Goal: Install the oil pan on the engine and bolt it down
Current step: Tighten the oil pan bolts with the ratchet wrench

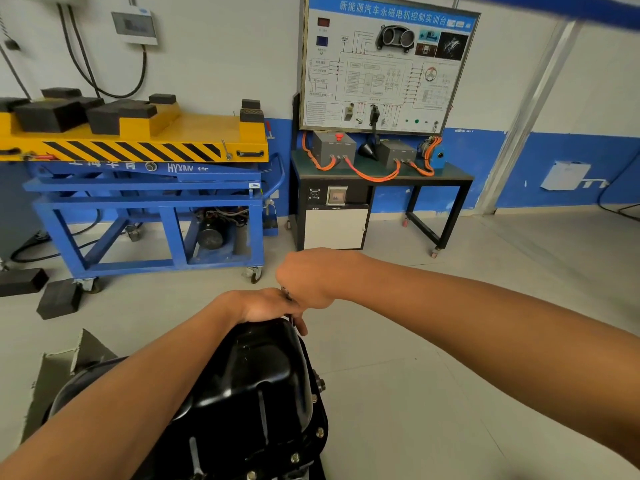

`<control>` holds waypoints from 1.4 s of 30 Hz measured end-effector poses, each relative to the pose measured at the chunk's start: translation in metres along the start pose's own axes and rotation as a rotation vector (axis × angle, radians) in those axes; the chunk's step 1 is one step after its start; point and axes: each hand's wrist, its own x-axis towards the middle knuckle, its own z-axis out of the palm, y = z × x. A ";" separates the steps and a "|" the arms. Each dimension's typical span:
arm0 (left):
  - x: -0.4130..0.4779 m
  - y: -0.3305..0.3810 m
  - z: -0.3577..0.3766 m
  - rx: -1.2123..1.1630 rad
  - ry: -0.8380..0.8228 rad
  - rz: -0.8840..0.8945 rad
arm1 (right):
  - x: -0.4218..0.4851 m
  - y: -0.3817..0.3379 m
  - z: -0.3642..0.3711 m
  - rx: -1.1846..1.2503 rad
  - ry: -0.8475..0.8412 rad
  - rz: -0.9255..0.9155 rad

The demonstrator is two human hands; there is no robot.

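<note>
Spreading under everything is a pale grey workshop floor (450, 341). On it, by the wall, stands a yellow-topped blue steel lift cart on castors (145, 199). Black rubber blocks (52, 114) sit along the far edge of its top, and two more black blocks (59, 299) lie on the floor near its front left castor. Just beside the cart's right end is a black-framed bench with a printed wiring-diagram training board (381, 64), with grey boxes and orange cables (374, 174) on the bench top.

Nearest the camera, a glossy black pressed-steel oil pan (256, 382) lies sump-up on a dark engine (74, 389), most of which is hidden. The pan's flange sits flat, and small brass-coloured bolt heads (320, 433) show along its right edge.

Both bare forearms reach over the pan to its far end. The left hand (266, 306) lies draped on the pan's far edge with one fingertip pointing down past the rim. The rest of its fingers are hidden, so I cannot tell whether it grasps anything. The right hand (308, 278) is just above it, clenched into a fist around the top of a thin dark metal tool (290, 306). The tool's shaft runs down between the two hands to the pan's far edge.
</note>
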 end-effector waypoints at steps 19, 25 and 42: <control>-0.002 0.002 0.001 0.038 0.000 0.040 | 0.010 -0.010 0.006 0.412 0.038 0.382; 0.002 -0.001 -0.001 0.057 0.032 0.036 | 0.014 -0.009 -0.005 0.298 -0.103 0.259; -0.001 0.002 -0.004 0.099 -0.051 0.022 | 0.006 0.005 0.005 0.265 -0.022 -0.059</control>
